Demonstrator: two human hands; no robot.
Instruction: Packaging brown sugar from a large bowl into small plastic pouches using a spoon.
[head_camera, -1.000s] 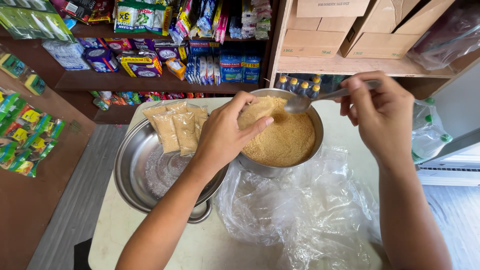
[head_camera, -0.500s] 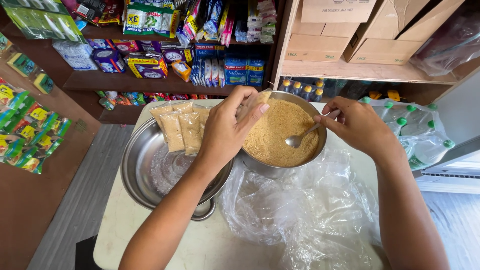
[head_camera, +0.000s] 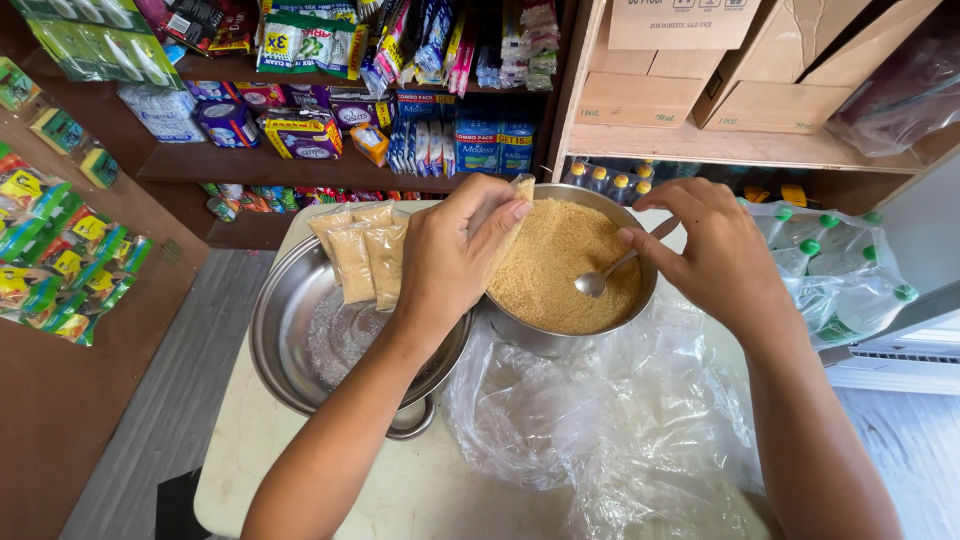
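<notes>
Two bare hands are working over the round steel bowl (head_camera: 640, 300) of tan granules. The left hand (head_camera: 455, 255) is pinching a small clear plastic pouch (head_camera: 520, 195) at its limp, slippery mouth; the right hand (head_camera: 715, 255) is gripping a light, rigid metal spoon (head_camera: 600, 280) by its handle.

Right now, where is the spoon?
In the head view the spoon lies right of centre, its bowl on the brown granules in the metal bowl, its handle held in the right hand.
</notes>
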